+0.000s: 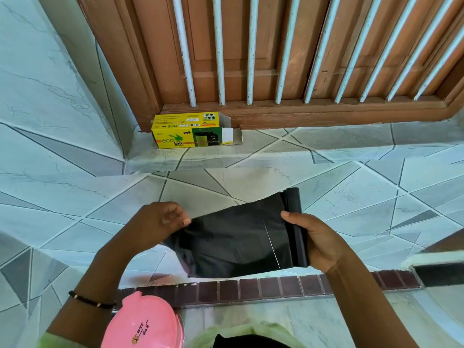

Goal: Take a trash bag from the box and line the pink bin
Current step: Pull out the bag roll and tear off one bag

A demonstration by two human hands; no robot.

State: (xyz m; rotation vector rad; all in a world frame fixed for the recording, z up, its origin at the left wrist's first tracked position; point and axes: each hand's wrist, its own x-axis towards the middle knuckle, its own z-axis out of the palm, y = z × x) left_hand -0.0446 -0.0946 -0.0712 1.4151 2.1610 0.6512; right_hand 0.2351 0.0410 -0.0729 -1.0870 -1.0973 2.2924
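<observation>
A black trash bag (233, 237) is stretched out flat in the air between the two hands, low in the middle of the view, above the tiled floor (351, 187). Its right end is still wound on a black roll (297, 227), which stands nearly upright and leans a little toward 11 o'clock. A dotted tear line (272, 247) runs down the sheet just left of the roll. The bag's left end is crumpled and droops toward 7 o'clock.

The right hand (319, 242) grips the roll at 3 o'clock of the bag, its fingers wrapped around the roll and the thumb pressed on the sheet beside it. The left hand (160, 221) is at 9 o'clock of the bag, its fingers together and pinched on the bag's upper left edge. A thin dark bracelet (91, 300) circles the left wrist.

The pink bin (143, 322) sits at 7 o'clock of the bag, at the bottom edge of the view, partly hidden under the left forearm; only its rounded pink top with small dark print shows. A strip of dark red tiles (251, 288) crosses the floor just below the bag.

The yellow box (190, 133) lies on its side at 12 o'clock, well apart from the bag, on a raised tiled step (301, 144) against the foot of a brown wooden door (238, 46). Its right end flap is open. Pale bars (218, 51) stand in front of the door. A marbled wall (37, 71) fills 10 o'clock.
</observation>
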